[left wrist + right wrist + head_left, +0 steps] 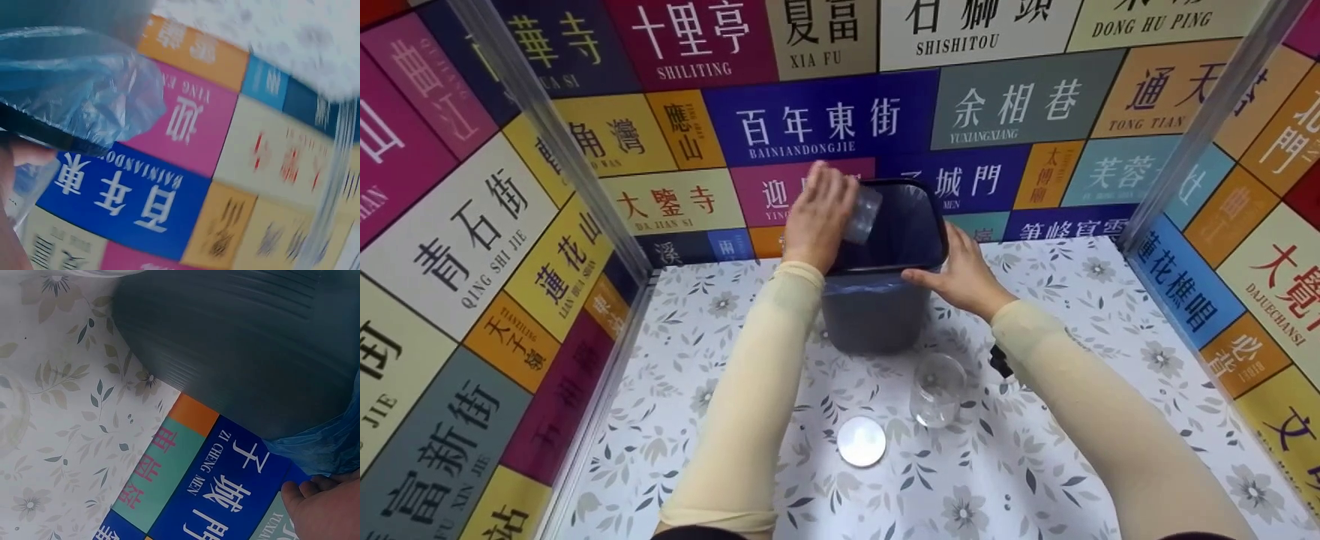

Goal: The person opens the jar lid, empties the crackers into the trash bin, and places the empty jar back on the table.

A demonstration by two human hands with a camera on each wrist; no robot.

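A grey trash bin (877, 319), lined with a bluish plastic bag (112, 93), stands near the back wall. My left hand (821, 214) holds a clear plastic cup (864, 214), tilted over the bin's opening at its left side. In the left wrist view only part of that hand and cup shows, beside the rim. With the thumb along the front edge and the fingers at the right side, my right hand (964, 274) grips the bin's rim. A clear glass jar (937, 390) and a round silvery lid (861, 442) rest on the table before the bin.
The table (1035, 465) has a white floral cover. Printed panels with Chinese place names (825, 124) rise behind it and on both sides. Clear strips (562, 142) run up the corners.
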